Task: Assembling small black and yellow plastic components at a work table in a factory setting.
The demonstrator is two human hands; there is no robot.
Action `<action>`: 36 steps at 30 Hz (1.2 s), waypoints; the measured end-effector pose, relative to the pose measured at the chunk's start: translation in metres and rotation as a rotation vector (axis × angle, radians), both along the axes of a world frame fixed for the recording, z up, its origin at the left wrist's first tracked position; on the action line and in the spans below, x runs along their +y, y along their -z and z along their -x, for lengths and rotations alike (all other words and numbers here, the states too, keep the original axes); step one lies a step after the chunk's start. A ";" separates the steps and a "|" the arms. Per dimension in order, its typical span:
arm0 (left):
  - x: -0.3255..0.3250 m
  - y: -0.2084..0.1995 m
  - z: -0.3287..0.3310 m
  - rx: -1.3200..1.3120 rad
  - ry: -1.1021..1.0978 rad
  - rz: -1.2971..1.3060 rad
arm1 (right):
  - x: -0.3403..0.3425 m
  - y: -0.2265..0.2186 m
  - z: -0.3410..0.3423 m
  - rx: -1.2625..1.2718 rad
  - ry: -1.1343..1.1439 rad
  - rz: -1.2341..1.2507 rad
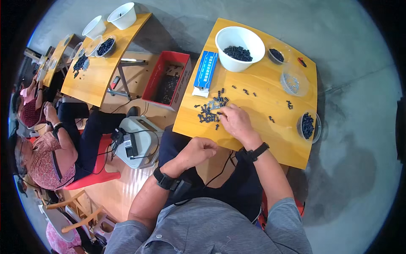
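Note:
A loose pile of small black parts [208,115], with some clear bits among them, lies near the table's front left edge. My right hand [236,122] reaches to the pile's right side, thumb and fingers pinched together. A black piece shows by its fingertips; whether it is gripped I cannot tell. My left hand [198,151] hovers just off the front edge, below the pile, with its fingers curled closed. What it holds, if anything, is hidden. Behind the pile lies a blue-and-white cardboard box [206,72]. Several black parts are scattered singly to the right.
On the yellow table [253,144] stand a white bucket [240,34] of black parts, several clear tubs, including one of clear pieces [293,83], and a red-and-black tool [302,62]. A red box [167,80] sits left, near a grey stool [138,142]. People sit at other tables leftward.

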State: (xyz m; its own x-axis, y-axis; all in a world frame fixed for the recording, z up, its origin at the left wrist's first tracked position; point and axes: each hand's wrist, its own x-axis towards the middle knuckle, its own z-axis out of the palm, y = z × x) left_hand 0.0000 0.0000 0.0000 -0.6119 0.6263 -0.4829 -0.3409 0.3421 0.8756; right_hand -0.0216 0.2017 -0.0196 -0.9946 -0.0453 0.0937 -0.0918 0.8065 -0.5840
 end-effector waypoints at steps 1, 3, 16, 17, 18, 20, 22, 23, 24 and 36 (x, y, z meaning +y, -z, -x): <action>0.000 0.000 0.001 -0.007 0.019 0.011 | 0.000 0.003 0.000 0.031 0.008 -0.019; 0.000 0.000 0.001 -0.017 0.037 0.024 | -0.001 0.004 -0.001 0.059 0.015 -0.036; 0.034 -0.033 0.015 0.016 -0.487 -0.185 | -0.002 -0.035 -0.037 -0.194 0.223 1.038; 0.038 -0.035 0.015 0.034 -0.505 -0.212 | -0.003 -0.040 -0.041 -0.174 0.227 1.071; 0.043 -0.037 0.014 0.037 -0.500 -0.215 | -0.004 -0.044 -0.044 -0.168 0.229 1.070; 0.052 -0.040 0.012 -0.036 -0.556 -0.315 | -0.005 -0.051 -0.050 -0.112 0.247 1.057; 0.059 -0.047 0.008 -0.081 -0.532 -0.348 | -0.008 -0.055 -0.056 -0.065 0.265 1.039; 0.061 -0.049 0.006 -0.128 -0.515 -0.379 | -0.010 -0.057 -0.058 -0.022 0.280 1.020; 0.065 -0.050 0.004 -0.160 -0.534 -0.399 | -0.010 -0.058 -0.060 -0.019 0.283 1.020; 0.059 -0.064 0.015 0.004 -0.276 -0.288 | 0.020 -0.095 -0.067 -0.012 0.009 0.573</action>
